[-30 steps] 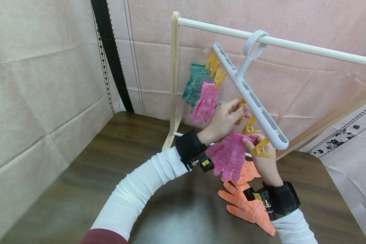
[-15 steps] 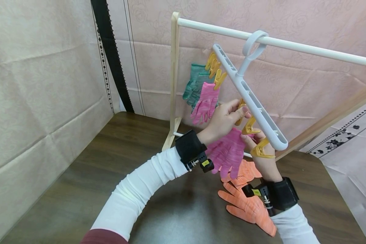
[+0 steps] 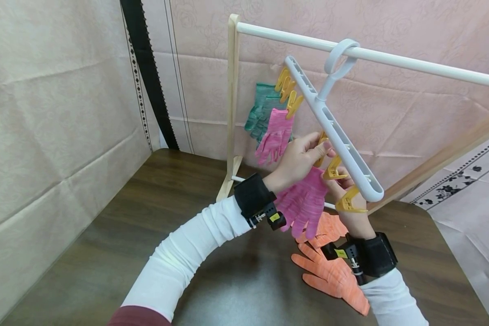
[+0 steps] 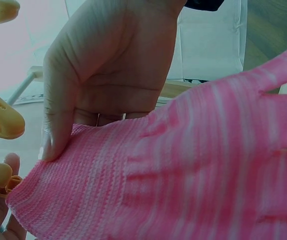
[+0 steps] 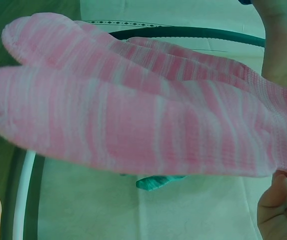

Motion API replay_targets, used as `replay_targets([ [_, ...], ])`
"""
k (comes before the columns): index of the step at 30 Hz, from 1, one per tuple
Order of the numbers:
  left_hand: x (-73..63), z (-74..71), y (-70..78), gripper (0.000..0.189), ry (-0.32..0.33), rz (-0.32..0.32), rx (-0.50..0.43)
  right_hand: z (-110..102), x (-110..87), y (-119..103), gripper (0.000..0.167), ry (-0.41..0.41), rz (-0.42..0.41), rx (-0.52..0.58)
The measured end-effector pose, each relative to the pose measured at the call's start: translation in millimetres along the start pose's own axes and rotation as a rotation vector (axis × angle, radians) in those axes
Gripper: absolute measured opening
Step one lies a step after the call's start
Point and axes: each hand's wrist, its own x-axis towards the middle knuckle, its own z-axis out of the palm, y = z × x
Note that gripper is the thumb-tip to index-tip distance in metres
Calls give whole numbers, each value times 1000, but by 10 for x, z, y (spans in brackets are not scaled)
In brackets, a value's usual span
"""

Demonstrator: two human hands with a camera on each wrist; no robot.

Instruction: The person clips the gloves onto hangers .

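Your left hand (image 3: 297, 156) pinches a yellow clip (image 3: 319, 160) beneath the hanger (image 3: 319, 105). Your right hand (image 3: 340, 188) grips the cuff of a pink glove (image 3: 303, 201), its fingers dangling above the surface (image 3: 118, 235), cuff just below that clip. Cannot tell whether any knit lies between the clip's jaws; left wrist view shows the cuff's corner right beside it.

Risks (judgement):
1. Shallow bite. If you let the clip go with only the edge inside, the cuff may slip out and drop onto the orange gloves (image 3: 336, 278).
2. Snag. You are working close to the next clip (image 3: 334, 168); crowding could catch the cuff there instead.
3. Swing. The hanger has one hook over the rail (image 3: 285, 37), so pulling on the clip could turn it and spoil your aim.

Versus one second ago: your right hand and the pink glove have risen, bringing the cuff nearer the clip. Your left hand has stayed about where it was; orange gloves unchanged.
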Motion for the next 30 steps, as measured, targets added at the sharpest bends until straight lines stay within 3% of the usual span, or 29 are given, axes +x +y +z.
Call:
replay_targets([
  [8, 2, -12, 7, 23, -8, 6, -8, 48, 26, -101, 12, -35, 19, 60],
  [20, 5, -16, 3, 23, 4, 36, -14, 112, 9, -268, 16, -50, 63, 27],
  [27, 1, -14, 2, 24, -1, 17, -39, 150, 5, -266, 12, 48, 85, 41],
  [30, -10, -16, 8, 26, -11, 2, -52, 149, 21, -219, 10, 122, 117, -19],
])
